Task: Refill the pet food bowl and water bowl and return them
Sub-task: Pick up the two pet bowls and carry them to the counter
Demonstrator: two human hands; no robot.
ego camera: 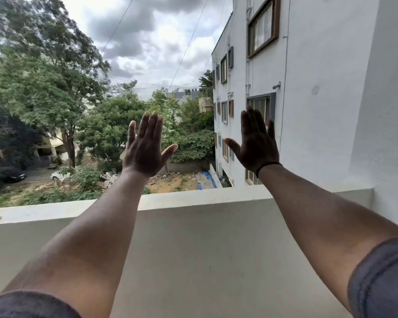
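Note:
Both my arms are stretched out in front of me over a balcony wall. My left hand (145, 148) is raised with its back toward me, fingers straight and apart, holding nothing. My right hand (256, 143) is held up the same way, fingers spread and empty, with a thin black band around its wrist. No food bowl or water bowl appears anywhere in the head view.
A pale parapet wall (193, 198) runs across in front of me at about forearm height. A white multi-storey building (319, 99) rises close on the right. Trees (55, 88), a dirt yard and parked cars lie far below beyond the wall.

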